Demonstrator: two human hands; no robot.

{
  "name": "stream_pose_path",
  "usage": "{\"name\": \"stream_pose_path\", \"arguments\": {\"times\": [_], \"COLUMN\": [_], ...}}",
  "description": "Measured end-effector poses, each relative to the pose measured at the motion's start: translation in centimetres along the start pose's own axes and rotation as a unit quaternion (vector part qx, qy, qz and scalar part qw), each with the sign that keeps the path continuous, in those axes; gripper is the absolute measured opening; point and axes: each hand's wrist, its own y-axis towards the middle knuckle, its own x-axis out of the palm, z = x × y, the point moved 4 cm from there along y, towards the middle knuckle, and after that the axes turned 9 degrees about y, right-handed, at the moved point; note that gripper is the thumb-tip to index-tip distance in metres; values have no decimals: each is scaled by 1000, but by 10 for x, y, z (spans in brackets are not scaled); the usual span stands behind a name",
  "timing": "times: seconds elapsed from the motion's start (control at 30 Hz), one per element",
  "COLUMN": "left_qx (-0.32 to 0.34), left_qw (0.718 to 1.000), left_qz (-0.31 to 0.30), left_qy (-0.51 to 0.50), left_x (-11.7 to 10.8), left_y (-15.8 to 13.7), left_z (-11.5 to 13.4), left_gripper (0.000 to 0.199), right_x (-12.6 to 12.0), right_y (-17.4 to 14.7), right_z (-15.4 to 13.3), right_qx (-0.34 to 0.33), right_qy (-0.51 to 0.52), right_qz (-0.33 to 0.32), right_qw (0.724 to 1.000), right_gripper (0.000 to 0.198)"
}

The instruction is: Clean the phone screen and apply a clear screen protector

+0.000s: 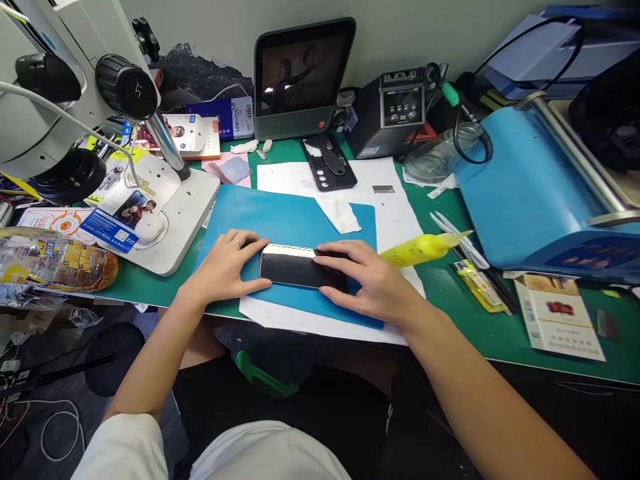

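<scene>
While left hand point(226, 268) and right hand point(369, 279) pinch a phone point(291, 268), a yellow bottle point(416, 251) lies nearby.

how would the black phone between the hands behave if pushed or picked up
The black phone lies low and flat-looking on the blue mat, so a push would probably slide it rather than tip it. Its straight edges suggest it should stay stiff when lifted. Its glossy, reflective front looks glass-like, so it may be slippery and fragile.

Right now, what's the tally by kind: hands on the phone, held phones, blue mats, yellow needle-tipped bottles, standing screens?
Left hand and right hand: 2
Held phone: 1
Blue mat: 1
Yellow bottle: 1
Standing screen: 1
Total: 6
</scene>
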Motion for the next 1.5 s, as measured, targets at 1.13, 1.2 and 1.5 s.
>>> {"name": "stream_pose_path", "arguments": {"times": [1.13, 1.2, 1.5], "left_qx": [3, 1, 3], "left_qw": [1000, 1000, 1000], "left_qz": [8, 7, 6], "left_qy": [3, 2, 1], "left_x": [2, 2, 0], "left_y": [0, 0, 0], "left_z": [-1, -1, 0], "left_gripper": [71, 70, 67], "right_x": [0, 0, 1], "right_y": [1, 1, -1], "right_z": [0, 1, 4], "right_qx": [-2, 2, 2], "right_qy": [4, 8, 12], "right_qz": [0, 1, 0], "right_qw": [1000, 1000, 1000], "right_gripper": [40, 41, 43]}}
